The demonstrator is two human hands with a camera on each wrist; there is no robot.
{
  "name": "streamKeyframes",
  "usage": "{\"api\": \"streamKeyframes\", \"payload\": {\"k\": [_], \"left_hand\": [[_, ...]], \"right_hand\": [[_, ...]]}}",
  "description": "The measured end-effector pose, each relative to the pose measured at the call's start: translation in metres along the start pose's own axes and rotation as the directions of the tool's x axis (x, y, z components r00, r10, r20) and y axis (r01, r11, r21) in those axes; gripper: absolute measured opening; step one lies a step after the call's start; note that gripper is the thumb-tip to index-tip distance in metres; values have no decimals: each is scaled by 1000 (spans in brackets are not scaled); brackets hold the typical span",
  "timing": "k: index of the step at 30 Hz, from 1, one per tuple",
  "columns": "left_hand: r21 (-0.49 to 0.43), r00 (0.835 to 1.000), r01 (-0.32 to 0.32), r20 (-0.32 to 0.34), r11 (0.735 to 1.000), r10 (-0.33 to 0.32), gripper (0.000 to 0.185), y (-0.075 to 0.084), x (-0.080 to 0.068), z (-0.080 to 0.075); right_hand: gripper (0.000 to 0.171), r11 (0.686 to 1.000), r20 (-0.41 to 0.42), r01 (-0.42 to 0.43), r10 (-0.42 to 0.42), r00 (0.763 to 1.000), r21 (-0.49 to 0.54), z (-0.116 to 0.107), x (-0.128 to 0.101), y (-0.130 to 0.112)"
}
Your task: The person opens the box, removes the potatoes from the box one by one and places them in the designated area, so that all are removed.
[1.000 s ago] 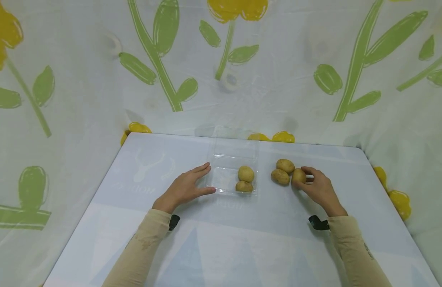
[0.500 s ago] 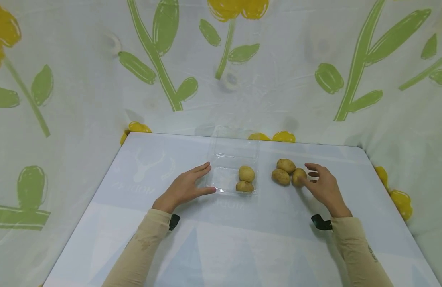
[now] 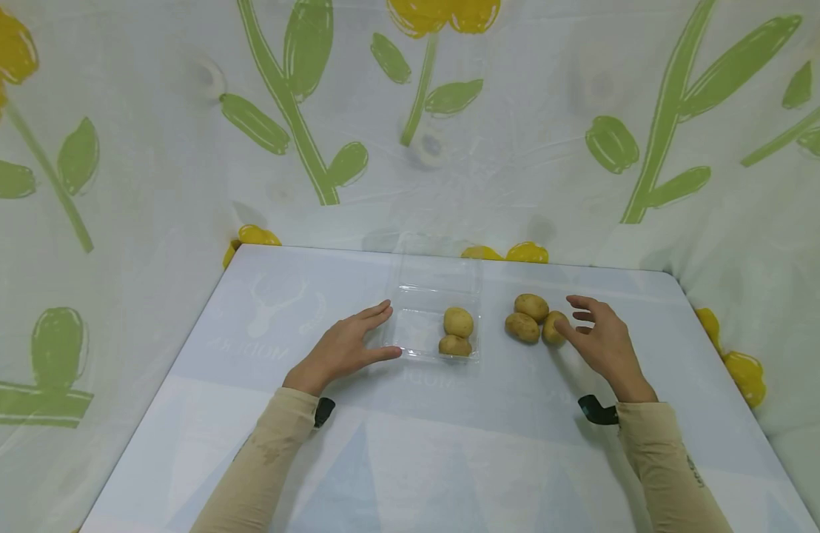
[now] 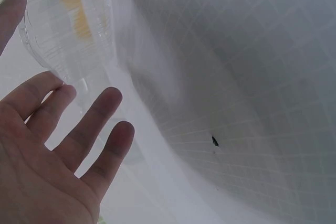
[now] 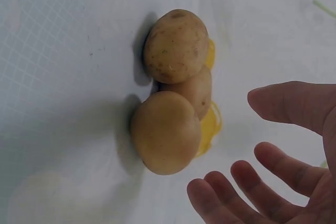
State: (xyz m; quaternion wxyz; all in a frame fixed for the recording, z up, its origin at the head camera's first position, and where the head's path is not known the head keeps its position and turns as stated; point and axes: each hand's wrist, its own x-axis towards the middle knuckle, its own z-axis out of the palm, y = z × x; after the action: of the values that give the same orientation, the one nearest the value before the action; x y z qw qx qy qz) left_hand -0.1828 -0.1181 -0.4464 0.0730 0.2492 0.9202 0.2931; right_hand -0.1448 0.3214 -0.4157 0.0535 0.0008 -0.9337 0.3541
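A clear plastic container [image 3: 419, 337] with its lid up at the back holds two potatoes [image 3: 457, 322] at its right side. My left hand [image 3: 377, 334] lies flat on the table with straight fingers against the container's left edge; in the left wrist view the left hand [image 4: 58, 150] reaches the container [image 4: 68, 35]. Three loose potatoes [image 3: 531, 306] lie in a cluster right of it. My right hand [image 3: 573, 320] hovers open just right of the nearest potato [image 3: 552, 327], holding nothing. The right wrist view shows the cluster [image 5: 165, 132] beside spread fingers [image 5: 247, 182].
A pale blue-white table [image 3: 450, 444] ends at rounded far corners. A floral sheet [image 3: 150, 148] with green stems and yellow flowers hangs close behind and on both sides.
My right hand has let go of the nearest loose potato, opened its fingers and drawn slightly back and up. The potato stays in the cluster. The left hand has not moved.
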Motion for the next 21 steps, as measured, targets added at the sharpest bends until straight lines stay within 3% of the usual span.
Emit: {"api": "streamKeyframes", "payload": {"k": [21], "left_hand": [[-7, 1000, 9, -3, 1000, -9, 87, 0, 0, 0]], "right_hand": [[59, 997, 11, 53, -54, 998, 47, 4, 4, -17]]}}
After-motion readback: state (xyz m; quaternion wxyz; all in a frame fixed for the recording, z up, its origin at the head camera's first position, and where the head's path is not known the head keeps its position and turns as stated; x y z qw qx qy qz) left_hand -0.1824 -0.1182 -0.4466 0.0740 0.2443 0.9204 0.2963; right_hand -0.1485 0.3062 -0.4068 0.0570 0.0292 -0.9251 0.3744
